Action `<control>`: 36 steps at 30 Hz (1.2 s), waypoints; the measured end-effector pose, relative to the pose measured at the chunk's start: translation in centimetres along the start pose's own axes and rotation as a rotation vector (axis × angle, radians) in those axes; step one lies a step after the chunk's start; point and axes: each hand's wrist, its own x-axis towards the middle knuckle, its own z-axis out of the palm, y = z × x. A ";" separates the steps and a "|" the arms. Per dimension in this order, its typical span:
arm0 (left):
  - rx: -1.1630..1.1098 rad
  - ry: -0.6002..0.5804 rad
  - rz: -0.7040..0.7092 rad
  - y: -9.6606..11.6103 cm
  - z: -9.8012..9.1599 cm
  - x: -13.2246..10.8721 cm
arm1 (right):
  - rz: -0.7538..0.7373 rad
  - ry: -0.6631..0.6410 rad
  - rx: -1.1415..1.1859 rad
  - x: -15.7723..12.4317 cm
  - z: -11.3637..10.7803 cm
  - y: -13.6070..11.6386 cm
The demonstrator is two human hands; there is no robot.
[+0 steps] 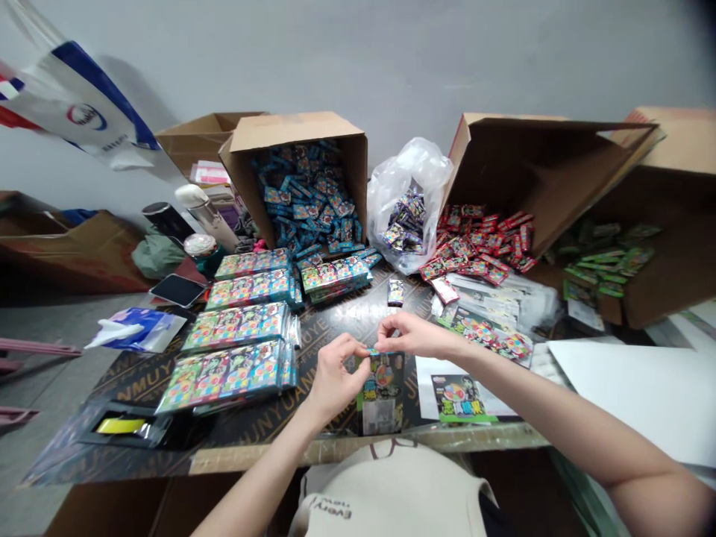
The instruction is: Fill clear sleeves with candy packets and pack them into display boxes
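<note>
- Candy pouch point(382, 395), black and printed, held at the bench point(257, 425) on the wearer's side of the clear plastic bag point(411, 160).
- Left hand point(337, 373): thumb and forefinger nearly together, apparently pinching the pouch's upper left corner.
- Right hand point(411, 334): fingers drawn to a tight pinch at the top edge. A blue strip point(371, 350) shows between the hands; whether it is a separate packet, I cannot tell.
- Uneven pulling from the two pinches could crease or split the top edge.
- Should both pinches loosen, the pouch might slide towards the wearer, as it is near the bench's front.
- Stacked candy packs point(235, 324), left of the bag and mostly nearer the wearer, overlap in rows; a bump from the left arm could make them slip.
- Red candy packets point(475, 246), right of the bag, spill from a carton point(537, 171); a sweeping right arm might scatter them.
- Purple candy packet point(395, 292), alone just on the wearer's side of the bag, could be knocked by a forward reach.
</note>
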 end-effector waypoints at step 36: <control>0.995 -0.006 -0.030 -10.9 4.3 15.5 | 0.165 0.864 -0.515 -9.3 -4.6 16.6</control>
